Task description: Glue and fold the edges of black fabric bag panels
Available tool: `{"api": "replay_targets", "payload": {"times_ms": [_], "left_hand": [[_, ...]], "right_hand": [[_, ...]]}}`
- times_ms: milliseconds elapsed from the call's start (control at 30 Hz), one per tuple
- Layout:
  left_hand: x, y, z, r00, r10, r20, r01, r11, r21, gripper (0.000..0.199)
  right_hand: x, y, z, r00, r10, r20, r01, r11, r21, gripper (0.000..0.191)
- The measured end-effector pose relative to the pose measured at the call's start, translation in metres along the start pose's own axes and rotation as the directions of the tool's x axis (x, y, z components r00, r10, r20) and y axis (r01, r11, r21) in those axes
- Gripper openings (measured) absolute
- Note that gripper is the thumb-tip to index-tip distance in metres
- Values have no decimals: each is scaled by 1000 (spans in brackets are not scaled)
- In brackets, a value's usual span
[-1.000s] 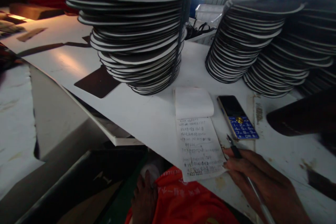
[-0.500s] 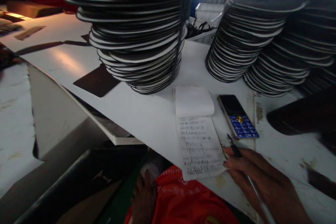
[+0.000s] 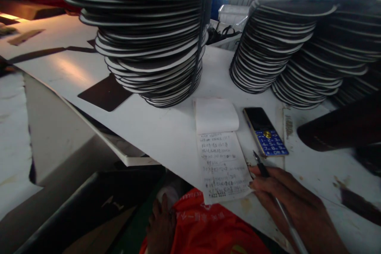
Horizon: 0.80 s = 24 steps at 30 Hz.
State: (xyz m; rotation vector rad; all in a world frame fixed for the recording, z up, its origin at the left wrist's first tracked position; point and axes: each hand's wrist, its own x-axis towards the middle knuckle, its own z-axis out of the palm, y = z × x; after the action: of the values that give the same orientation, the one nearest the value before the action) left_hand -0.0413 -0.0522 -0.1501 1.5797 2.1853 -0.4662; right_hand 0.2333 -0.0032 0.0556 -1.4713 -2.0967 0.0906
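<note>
My right hand (image 3: pixel 293 200) grips a pen (image 3: pixel 281 206) with a dark front part and a silvery barrel. Its tip points up and left, apart from the paper. Touching the right edge of a small notepad (image 3: pixel 218 166) are the fingers of this hand. Handwritten lines cover the notepad's lower page, and a blank leaf is folded back at the top. Beside it lies a blue keypad phone (image 3: pixel 266 133) with a dark screen. Low in the view, my left hand (image 3: pixel 162 224) rests by the red cloth (image 3: pixel 205 226) over my lap, fingers stretched out, holding nothing visible.
Tall tied stacks of black, white-edged discs stand on the white table (image 3: pixel 169 139): a near stack (image 3: pixel 154 55) and others (image 3: pixel 274 47) at right. A dark cylinder (image 3: pixel 336 127) lies at right. A brown flat piece (image 3: pixel 105 93) lies left. A clear bin (image 3: pixel 233 14) stands behind.
The whole view has shifted slightly, so things appear a little further left. My right hand still holds the pen beside the notepad; nothing has visibly been picked up or put down.
</note>
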Motion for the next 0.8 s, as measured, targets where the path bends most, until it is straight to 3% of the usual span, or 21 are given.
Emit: {"api": "replay_targets", "payload": {"times_ms": [467, 800], "left_hand": [[4, 1, 13, 1000, -31, -6, 31, 1000, 7, 52], [-4, 0, 2, 999, 2, -35, -4, 998, -58, 52]], "right_hand": [[-6, 5, 3, 1000, -9, -12, 9, 1000, -20, 12], [-1, 5, 2, 997, -70, -15, 69, 996, -58, 13]]}}
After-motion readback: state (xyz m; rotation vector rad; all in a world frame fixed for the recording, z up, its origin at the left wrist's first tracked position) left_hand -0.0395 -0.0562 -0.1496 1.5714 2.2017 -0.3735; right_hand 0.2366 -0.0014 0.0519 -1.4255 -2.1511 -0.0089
